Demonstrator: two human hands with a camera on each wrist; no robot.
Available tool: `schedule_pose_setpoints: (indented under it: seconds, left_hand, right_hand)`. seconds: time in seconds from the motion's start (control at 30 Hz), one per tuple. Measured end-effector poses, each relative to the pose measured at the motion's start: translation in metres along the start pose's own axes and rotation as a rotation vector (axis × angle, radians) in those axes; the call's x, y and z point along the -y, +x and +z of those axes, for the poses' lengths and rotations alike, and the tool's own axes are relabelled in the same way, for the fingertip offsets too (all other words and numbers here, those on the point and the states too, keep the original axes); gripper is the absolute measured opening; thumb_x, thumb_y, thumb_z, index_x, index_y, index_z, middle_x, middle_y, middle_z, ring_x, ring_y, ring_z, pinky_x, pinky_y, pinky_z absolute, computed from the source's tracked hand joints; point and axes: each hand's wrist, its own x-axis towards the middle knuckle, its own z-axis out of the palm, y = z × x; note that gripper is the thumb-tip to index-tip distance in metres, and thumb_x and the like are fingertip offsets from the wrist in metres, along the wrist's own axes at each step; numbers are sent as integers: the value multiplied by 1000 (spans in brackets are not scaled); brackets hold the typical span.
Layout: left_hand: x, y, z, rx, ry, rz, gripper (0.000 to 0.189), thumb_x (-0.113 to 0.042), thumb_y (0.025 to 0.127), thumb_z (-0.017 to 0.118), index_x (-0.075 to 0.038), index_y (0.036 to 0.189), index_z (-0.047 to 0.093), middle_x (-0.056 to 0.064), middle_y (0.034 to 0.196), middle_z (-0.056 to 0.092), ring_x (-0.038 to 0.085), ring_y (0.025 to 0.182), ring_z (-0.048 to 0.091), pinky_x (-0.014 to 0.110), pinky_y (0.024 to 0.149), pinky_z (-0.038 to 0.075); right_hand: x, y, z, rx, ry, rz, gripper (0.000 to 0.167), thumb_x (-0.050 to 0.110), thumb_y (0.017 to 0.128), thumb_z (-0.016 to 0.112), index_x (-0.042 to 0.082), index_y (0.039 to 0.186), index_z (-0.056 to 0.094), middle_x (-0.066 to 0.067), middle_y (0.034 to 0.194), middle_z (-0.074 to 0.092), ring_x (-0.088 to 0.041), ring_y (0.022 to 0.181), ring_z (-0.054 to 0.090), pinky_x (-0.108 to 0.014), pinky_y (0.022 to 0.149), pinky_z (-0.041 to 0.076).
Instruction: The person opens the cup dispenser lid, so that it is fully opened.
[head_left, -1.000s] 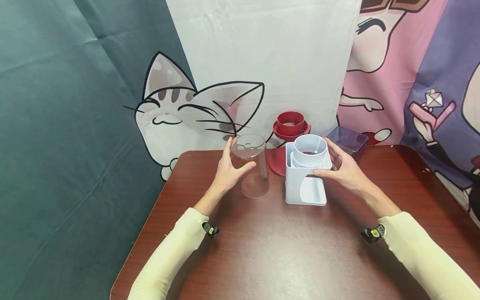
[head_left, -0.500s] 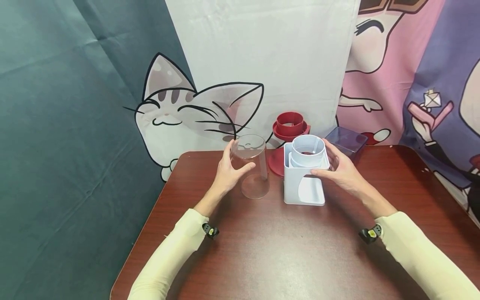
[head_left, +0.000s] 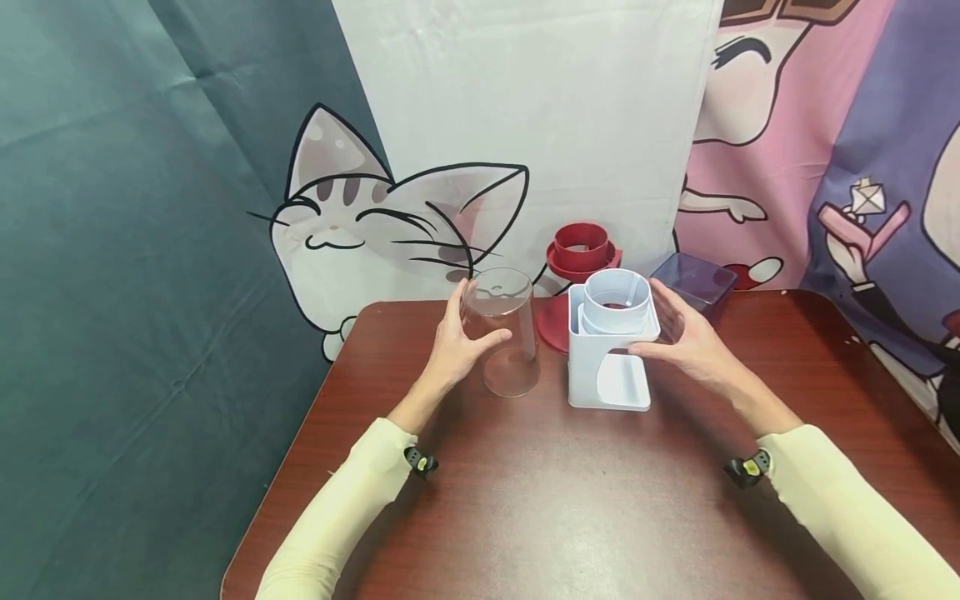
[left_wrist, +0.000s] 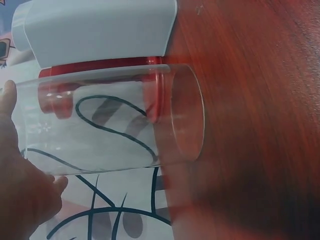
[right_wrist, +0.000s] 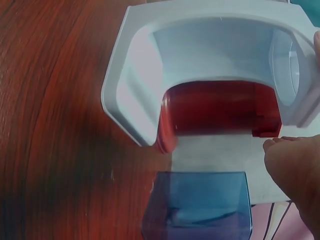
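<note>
A clear cylinder stands upright on the table; the left wrist view shows it sideways. My left hand is around its upper left side, thumb across the front and fingers behind. To its right stands a white holder with a round ring at its top and a wide opening in its side. My right hand is at the holder's upper right corner, thumb at the front edge and fingers at the back. In the right wrist view, the right fingers show beside the holder.
A red piece with a ring top stands behind the white holder, its round red base partly hidden. A translucent blue-grey box sits at the back right. Printed cloth hangs behind the wooden table.
The white holder has shifted slightly left with my right hand, which then edged back right. The clear cylinder and my left hand have stayed in place.
</note>
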Motion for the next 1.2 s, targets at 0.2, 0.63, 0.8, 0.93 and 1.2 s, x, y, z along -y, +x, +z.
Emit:
schedule_pose_setpoints:
  seconds: [0.2, 0.63, 0.8, 0.93, 1.2]
  left_hand:
    - [41, 5, -1, 8, 13, -6, 111, -15, 84, 93, -10, 168, 21, 10, 168, 39, 18, 155, 36, 40, 125, 32]
    - [52, -4, -14, 32, 78, -65, 114, -24, 84, 94, -13, 170, 19, 4, 172, 32, 20, 154, 38, 38, 125, 33]
    - [56, -5, -13, 43, 60, -36, 114, -19, 84, 93, -8, 169, 18, 6, 173, 31, 17, 156, 33, 36, 125, 32]
    - [58, -5, -10, 45, 47, -28, 114, -16, 84, 93, -4, 169, 17, 9, 172, 31, 17, 157, 31, 35, 125, 31]
    - [59, -6, -6, 39, 33, -19, 112, -12, 83, 93, -2, 167, 20, 18, 169, 35, 23, 156, 35, 44, 125, 33]
  right_hand:
    - [-3, -4, -16, -11, -54, -42, 119, -20, 78, 82, 2, 169, 10, -24, 175, 9, -36, 162, 9, -23, 125, 22]
    - [-22, 0, -59, -347, -78, 101, 112, -2, 94, 78, 9, 170, -3, -10, 177, -7, -16, 162, -4, -20, 126, 4]
    - [-35, 5, -70, -452, -199, 214, 113, 20, 98, 79, 8, 169, -8, -11, 176, -10, -19, 162, -6, -27, 128, 3]
    - [-48, 10, -77, -473, -276, 271, 115, 30, 97, 79, 8, 169, -9, -11, 175, -11, -26, 161, -4, -39, 130, 6]
    - [-63, 18, -84, -489, -414, 308, 115, 36, 97, 79, 0, 167, -5, -19, 174, -6, -31, 161, -4, -44, 130, 2]
